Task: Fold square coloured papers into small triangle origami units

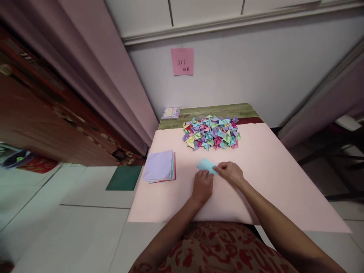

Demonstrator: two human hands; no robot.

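A light blue sheet of origami paper [205,164], partly folded, lies on the pink table cover between my hands. My right hand [231,172] pinches its right corner between thumb and fingers. At its lower left edge, my left hand [203,185] rests with bent fingertips on the paper; whether it grips or only presses is hard to make out. Beyond the hands is a heap of folded paper pieces [212,132] in many colours. To the left sits a stack of square paper sheets [159,166], lilac on top.
The pink cover [284,182] lies over a wooden table [241,110]. Printed packets [171,112] lie at its far left corner. A pink note [182,61] is stuck on the wall behind. A reddish-brown door [71,121] and a curtain stand at the left.
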